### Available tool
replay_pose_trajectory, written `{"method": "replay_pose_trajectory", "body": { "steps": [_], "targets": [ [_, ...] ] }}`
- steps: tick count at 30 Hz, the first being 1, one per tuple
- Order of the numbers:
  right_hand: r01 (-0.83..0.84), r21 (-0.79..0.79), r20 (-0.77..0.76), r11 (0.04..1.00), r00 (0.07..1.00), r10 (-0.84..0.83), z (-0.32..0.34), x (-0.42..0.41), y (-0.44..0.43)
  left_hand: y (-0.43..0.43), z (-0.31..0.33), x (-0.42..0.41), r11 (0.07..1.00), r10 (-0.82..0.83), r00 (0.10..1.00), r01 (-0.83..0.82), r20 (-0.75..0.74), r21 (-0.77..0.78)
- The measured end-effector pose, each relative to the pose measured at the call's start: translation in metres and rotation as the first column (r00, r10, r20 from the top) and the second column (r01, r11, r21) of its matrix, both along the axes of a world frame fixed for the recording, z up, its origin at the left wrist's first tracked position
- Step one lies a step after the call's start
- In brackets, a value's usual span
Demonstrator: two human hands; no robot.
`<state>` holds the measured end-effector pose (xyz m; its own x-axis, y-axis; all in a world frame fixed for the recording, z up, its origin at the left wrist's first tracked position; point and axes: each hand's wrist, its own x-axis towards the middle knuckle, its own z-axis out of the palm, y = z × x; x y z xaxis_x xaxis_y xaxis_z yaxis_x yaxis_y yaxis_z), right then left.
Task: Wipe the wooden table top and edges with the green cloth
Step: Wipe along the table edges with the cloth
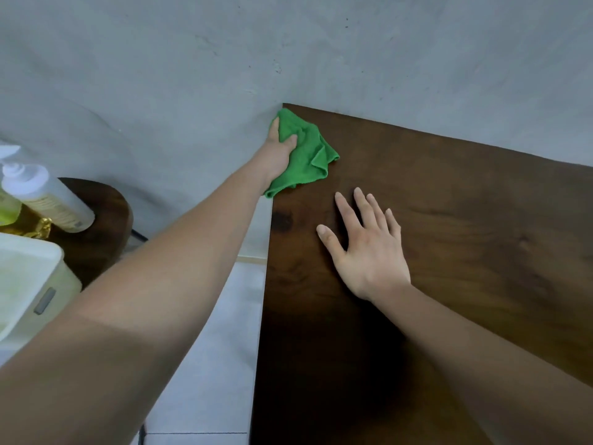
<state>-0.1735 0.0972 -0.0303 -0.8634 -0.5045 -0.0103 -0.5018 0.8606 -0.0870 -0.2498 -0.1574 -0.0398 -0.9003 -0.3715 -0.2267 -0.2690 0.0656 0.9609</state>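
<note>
A dark wooden table top point(465, 220) fills the right half of the view, its far edge against a grey wall. My left hand point(279, 147) grips a crumpled green cloth point(308, 152) at the table's far left corner, over the left edge. Part of the cloth lies on the top and part hangs off the edge. My right hand point(365, 245) lies flat on the table top with its fingers spread, a little nearer than the cloth and apart from it.
The grey wall point(288, 43) stands right behind the table. At the left sits a small dark wooden stand point(102, 226) with a white pump bottle point(48, 197) and a white basin point(29, 277). Pale floor tiles point(218, 348) show beside the table's left edge.
</note>
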Motion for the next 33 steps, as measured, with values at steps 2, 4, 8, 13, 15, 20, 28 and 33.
{"method": "replay_pose_trajectory", "body": {
  "steps": [2, 4, 8, 13, 15, 20, 28, 33],
  "targets": [
    [-0.002, -0.012, -0.011, 1.000, 1.000, 0.002, 0.000, 0.001, 0.001, 0.013, -0.006, 0.030, 1.000, -0.004, 1.000, 0.004, 0.002, 0.014],
    [-0.003, -0.033, -0.009, 0.999, 1.000, 0.003, -0.001, 0.001, 0.002, 0.028, -0.013, 0.064, 1.000, -0.001, 1.000, 0.001, -0.003, 0.017],
    [-0.012, -0.140, 0.018, 0.990, 1.000, 0.014, -0.001, 0.003, 0.006, 0.057, -0.023, 0.124, 1.000, 0.006, 1.000, -0.006, 0.011, -0.001],
    [-0.072, -0.272, 0.040, 0.960, 0.995, 0.086, 0.006, 0.006, 0.009, 0.086, -0.016, 0.169, 0.978, 0.028, 0.998, -0.016, 0.055, -0.207],
    [-0.167, -0.272, -0.026, 0.948, 0.986, 0.166, 0.005, 0.009, 0.012, 0.095, -0.014, 0.177, 0.931, 0.031, 0.993, 0.012, 0.111, -0.364],
    [-0.264, -0.230, -0.016, 0.937, 0.963, 0.268, -0.004, 0.004, 0.020, 0.118, 0.003, 0.181, 0.773, 0.163, 0.936, 0.076, 0.314, -0.629],
    [-0.230, -0.194, 0.028, 0.954, 0.970, 0.240, 0.002, -0.051, 0.071, 0.154, 0.011, 0.166, 0.598, 0.367, 0.858, 0.078, 0.359, -0.798],
    [-0.237, -0.149, 0.052, 0.960, 0.968, 0.247, 0.017, -0.107, 0.097, 0.192, 0.013, 0.149, 0.553, 0.343, 0.867, 0.123, 0.360, -0.824]
  ]
}}
